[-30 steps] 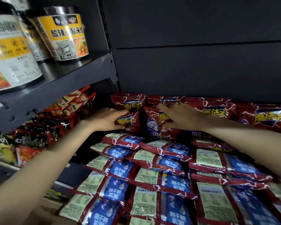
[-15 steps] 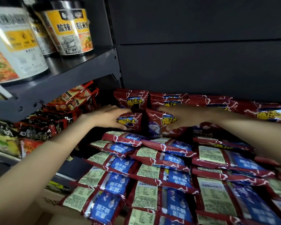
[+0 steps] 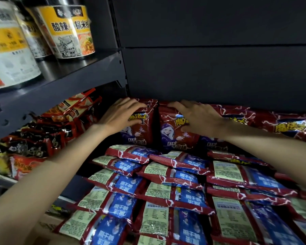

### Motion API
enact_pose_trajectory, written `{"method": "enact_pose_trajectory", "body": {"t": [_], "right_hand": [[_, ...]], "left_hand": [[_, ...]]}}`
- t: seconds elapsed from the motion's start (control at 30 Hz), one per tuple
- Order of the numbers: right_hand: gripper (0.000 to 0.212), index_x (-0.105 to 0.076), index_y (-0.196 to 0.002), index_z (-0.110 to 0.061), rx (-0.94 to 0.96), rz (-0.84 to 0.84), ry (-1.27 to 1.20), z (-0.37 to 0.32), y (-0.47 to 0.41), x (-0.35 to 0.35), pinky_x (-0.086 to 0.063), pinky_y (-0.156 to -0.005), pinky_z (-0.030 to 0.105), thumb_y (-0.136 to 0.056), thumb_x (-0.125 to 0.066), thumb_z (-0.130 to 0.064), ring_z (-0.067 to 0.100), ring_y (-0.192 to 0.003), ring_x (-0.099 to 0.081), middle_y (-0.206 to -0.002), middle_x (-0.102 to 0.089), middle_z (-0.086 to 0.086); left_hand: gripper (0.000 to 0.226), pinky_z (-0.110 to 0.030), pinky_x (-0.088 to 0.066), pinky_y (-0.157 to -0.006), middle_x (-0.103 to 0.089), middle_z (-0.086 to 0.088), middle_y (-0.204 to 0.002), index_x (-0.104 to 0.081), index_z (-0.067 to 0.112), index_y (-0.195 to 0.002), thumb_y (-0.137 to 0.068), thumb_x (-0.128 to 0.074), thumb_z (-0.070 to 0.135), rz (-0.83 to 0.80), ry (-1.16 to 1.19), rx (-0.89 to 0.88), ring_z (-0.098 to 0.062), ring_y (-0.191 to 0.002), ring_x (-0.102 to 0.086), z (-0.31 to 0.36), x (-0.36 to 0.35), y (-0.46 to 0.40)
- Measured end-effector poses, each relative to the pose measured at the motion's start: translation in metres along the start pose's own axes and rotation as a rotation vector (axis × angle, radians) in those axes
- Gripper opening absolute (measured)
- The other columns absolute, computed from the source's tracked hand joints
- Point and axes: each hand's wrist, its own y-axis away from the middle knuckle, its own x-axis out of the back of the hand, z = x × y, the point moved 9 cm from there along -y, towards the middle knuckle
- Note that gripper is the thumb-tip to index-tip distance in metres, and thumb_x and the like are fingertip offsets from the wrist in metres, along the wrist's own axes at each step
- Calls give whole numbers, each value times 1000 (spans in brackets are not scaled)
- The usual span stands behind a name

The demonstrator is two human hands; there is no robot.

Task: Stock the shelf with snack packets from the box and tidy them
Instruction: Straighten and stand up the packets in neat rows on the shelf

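Note:
Red snack packets with yellow lettering and a purple-cloaked figure stand upright in a row along the dark back panel of the shelf. My left hand (image 3: 121,114) grips the top of the leftmost upright packet (image 3: 140,131). My right hand (image 3: 197,117) holds the top of the packet beside it (image 3: 173,137), fingers curled over its upper edge. In front of them, several of the same packets (image 3: 166,175) lie flat, back side up, in overlapping rows showing blue panels and pale label patches.
A dark metal shelf (image 3: 64,85) at upper left carries instant noodle cups (image 3: 72,30). Beneath it, red and black noodle packets (image 3: 48,131) are stacked at the left. More upright red packets (image 3: 281,124) continue to the right along the back panel (image 3: 219,68).
Both hands have moved up and back toward the panel. The two packets they hold now stand upright against the back row, where before they leaned lower in front.

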Motion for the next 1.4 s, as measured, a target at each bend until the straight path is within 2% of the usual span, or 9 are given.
{"method": "enact_pose_trajectory", "body": {"t": [0.17,0.3,0.4,0.53,0.77,0.9,1.17,1.3,1.4], "right_hand": [[88,-26,-148,-27,37,51,129,-2,-2,-9,-45,-91,37,-75,-76,-21,28,-115,-45,-130,-42,11],[76,-29,-148,-23,99,59,179,-5,-1,-26,-26,-111,46,-83,-67,-33,34,-138,-30,-151,-30,16],[82,-15,-151,-17,112,1,200,-6,0,-43,-5,-115,44,-88,-55,-52,30,-145,-14,-157,-15,14],[96,-11,-151,-13,57,-47,295,-3,-2,-55,-9,-115,52,-81,-52,-65,33,-145,-13,-158,-9,15],[89,-5,-149,-12,-84,37,365,-1,-1,-55,-18,-113,52,-86,-38,-65,32,-144,-16,-158,-12,12],[88,8,-148,-14,-42,16,353,-7,-4,-68,-4,-114,55,-89,-32,-66,32,-146,-4,-159,3,9],[93,-9,-149,-12,-36,-3,392,-3,-2,-68,-16,-113,55,-83,-42,-69,34,-143,-21,-157,-15,12],[96,-7,-150,-12,-1,-67,286,-5,-2,-64,-1,-114,58,-83,-46,-68,32,-145,-12,-158,-8,12],[90,-3,-151,-12,54,0,37,-5,3,-40,12,-115,45,-89,-51,-57,23,-146,7,-158,7,6]], "left_hand": [[48,-30,-34,-91,-57,-8,-117,-50,16,-129,-85,-59,32,69,24,-58,-22,-106,-51,6,-5,-3],[46,-38,-23,-109,-47,-4,-137,-44,20,-135,-92,-51,34,83,-13,-120,-20,-125,-40,6,-13,2],[79,-43,-2,-117,-15,5,-156,-11,25,-150,-87,-36,65,-100,-66,-113,-14,-143,-12,1,-37,11],[121,-50,11,-114,12,2,-158,9,17,-150,-65,-45,84,-228,-153,-81,-17,-144,14,-4,-57,15],[130,-56,1,-114,10,2,-157,17,21,-148,-61,-65,72,-212,-175,-47,-19,-145,10,-8,-63,9],[131,-55,-3,-114,9,5,-156,19,24,-147,-60,-68,70,-176,-146,-44,-18,-145,8,-10,-62,9],[121,-55,5,-114,25,9,-154,15,21,-148,-66,-54,75,-223,-154,-174,-19,-145,13,-2,-66,7],[123,-55,8,-113,15,1,-157,9,16,-150,-64,-53,78,-247,-179,-155,-20,-144,14,-4,-64,7],[113,-54,7,-114,14,2,-158,10,18,-150,-73,-47,77,-228,-113,-116,-18,-144,16,0,-54,8]]}}
